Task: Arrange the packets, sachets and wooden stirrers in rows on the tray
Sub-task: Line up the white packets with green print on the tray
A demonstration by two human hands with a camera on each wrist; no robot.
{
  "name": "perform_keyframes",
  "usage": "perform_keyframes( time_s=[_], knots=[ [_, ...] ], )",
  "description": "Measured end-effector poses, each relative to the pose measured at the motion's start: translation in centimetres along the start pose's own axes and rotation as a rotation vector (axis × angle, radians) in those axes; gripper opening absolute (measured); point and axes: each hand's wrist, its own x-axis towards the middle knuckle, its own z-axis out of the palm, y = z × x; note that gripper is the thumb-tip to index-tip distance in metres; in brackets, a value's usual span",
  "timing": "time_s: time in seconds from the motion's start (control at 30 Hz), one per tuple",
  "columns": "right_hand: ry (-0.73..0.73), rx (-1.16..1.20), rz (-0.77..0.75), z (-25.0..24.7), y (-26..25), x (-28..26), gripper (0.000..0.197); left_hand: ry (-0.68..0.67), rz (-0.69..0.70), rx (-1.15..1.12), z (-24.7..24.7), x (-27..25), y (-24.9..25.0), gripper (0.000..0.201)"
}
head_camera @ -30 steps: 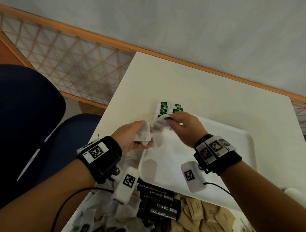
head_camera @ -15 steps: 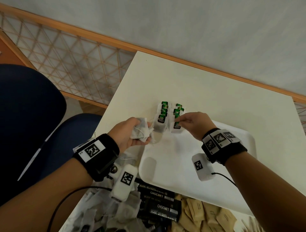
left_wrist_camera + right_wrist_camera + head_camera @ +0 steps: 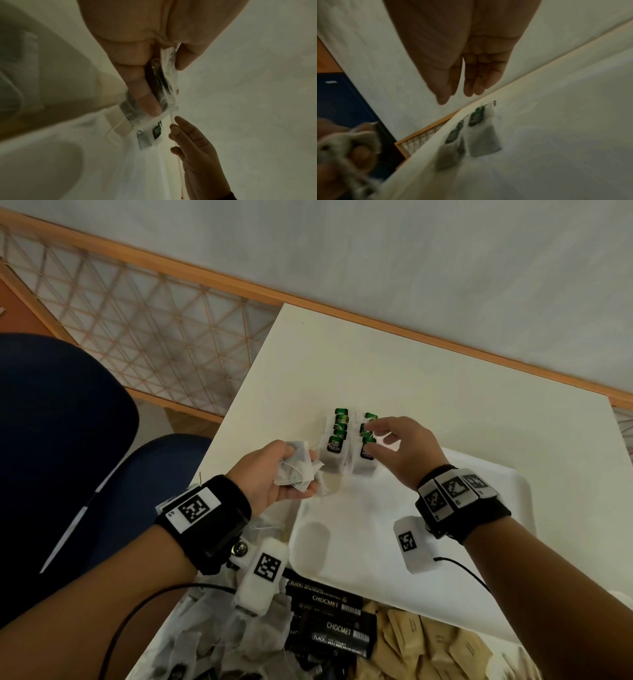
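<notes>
Two short rows of tea bags [image 3: 349, 443], white with green tags, lie overlapping side by side at the far left corner of the white tray [image 3: 479, 542], at the centre of the head view. Left of them, the left hand [image 3: 270, 477] curls its fingers round a crumpled bunch of tea bags [image 3: 297, 470]. The right hand [image 3: 400, 453] hovers over the right-hand row with loosely spread fingers, holding nothing; whether the fingertips touch the tags I cannot tell. Black sachets [image 3: 337, 625] marked CHOCMET and brown packets [image 3: 428, 645] sit along the bottom edge.

From the left wrist, the fingers [image 3: 137, 86] clamp the translucent bunch at the middle of the frame, while the laid tea bags show small lower down, with the right hand at the lower right.

From the right wrist, the fingers [image 3: 471, 81] hang nearly straight and close together at the top centre, clear of the two blurred rows below them.
</notes>
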Motion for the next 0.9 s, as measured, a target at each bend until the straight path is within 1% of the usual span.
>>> perform_keyframes(
  time_s=[0.03, 0.13, 0.17, 0.2, 0.27, 0.33, 0.43, 0.47, 0.5, 0.53, 0.63, 0.67, 0.73, 0.8, 0.9],
  knots=[
    [-0.059, 0.041, -0.020, 0.0, -0.5, -0.4, 0.035, -0.005, 0.001, -0.009, 0.1, 0.0, 0.0, 0.034],
    [-0.399, 0.103, -0.026, 1.1, -2.5, -2.0, 0.067, -0.041, -0.005, -0.034, 0.4, -0.1, -0.1, 0.035],
    [-0.447, 0.122, -0.035, 1.8, -2.9, -2.5, 0.075, -0.058, -0.004, -0.038, 0.5, -0.1, -0.1, 0.035],
    [-0.444, 0.154, -0.045, 2.5, -3.1, -2.8, 0.078, -0.071, -0.001, -0.041, 0.6, -0.2, -0.1, 0.036],
    [-0.366, 0.217, -0.050, 3.5, -3.2, -3.0, 0.070, -0.076, 0.005, -0.061, 0.6, -0.3, -0.1, 0.037],
    [-0.319, 0.207, -0.033, 3.4, -3.4, -2.9, 0.055, -0.059, 0.009, -0.085, 0.4, -0.3, 0.0, 0.036],
    [-0.319, 0.037, -0.013, 2.6, -3.3, -2.5, 0.023, -0.012, 0.026, -0.111, -0.1, -0.2, 0.1, 0.034],
    [-0.321, -0.001, -0.005, 2.3, -3.2, -2.5, 0.015, 0.005, 0.031, -0.120, -0.3, -0.1, 0.2, 0.033],
    [-0.319, 0.005, 0.012, 2.1, -3.0, -2.4, 0.012, 0.021, 0.036, -0.126, -0.4, 0.0, 0.2, 0.033],
    [-0.314, 0.055, 0.035, 1.9, -2.8, -2.4, 0.014, 0.034, 0.041, -0.128, -0.5, 0.0, 0.3, 0.032],
    [-0.257, 0.262, 0.102, 1.6, -2.4, -2.4, 0.033, 0.062, 0.053, -0.085, -0.6, 0.1, 0.2, 0.030],
    [-0.236, 0.282, 0.113, 1.5, -2.5, -2.4, 0.033, 0.064, 0.060, -0.049, -0.7, 0.2, 0.1, 0.029],
    [-0.221, 0.313, 0.109, 1.5, -2.8, -2.5, 0.026, 0.062, 0.078, 0.020, -0.8, 0.3, -0.3, 0.025],
    [-0.264, 0.364, 0.104, 1.3, -3.3, -2.5, 0.025, 0.062, 0.098, 0.077, -0.8, 0.4, -0.7, 0.021],
    [-0.355, 0.430, 0.118, 1.0, -4.2, -2.6, 0.033, 0.049, 0.144, 0.175, -0.8, 0.7, -1.1, 0.021]
  ],
)
